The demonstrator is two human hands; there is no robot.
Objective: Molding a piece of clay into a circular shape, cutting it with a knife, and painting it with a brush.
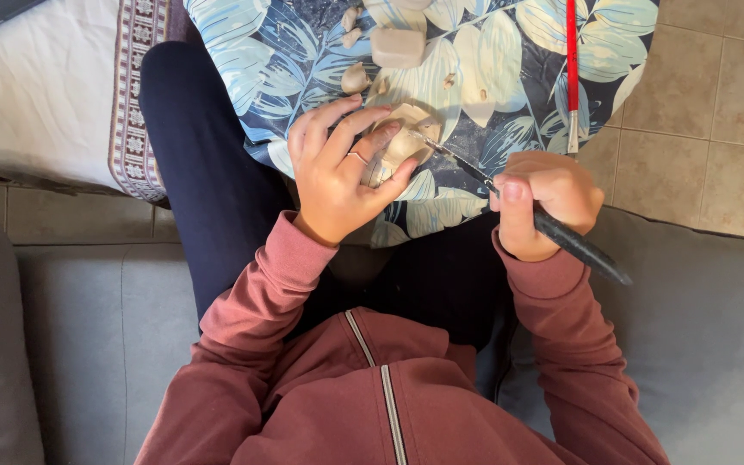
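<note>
— Clay piece, pale and lumpy, is half hidden; the left hand wraps over its near side, so I cannot make out its full shape.

— And the tool?

— The black-handled carving tool runs from the right hand up to the clay piece, its thin metal tip touching the piece's right edge. The grip covers the handle's middle; the butt end sticks out past the hand, away from the clay.

— How are the hands set?

— Left hand is curled around the clay piece, fingers spread over its top, thumb against its lower edge, a ring showing. Right hand is a closed fist around the tool, thumb uppermost, just right of the clay.

— What lies about it?

— The leaf-print cloth sits under the clay piece, across the lap. Beyond the piece lie a clay block and small scraps, some cut off by the frame's top. A red stick lies well right, its upper end also cut off.
</note>
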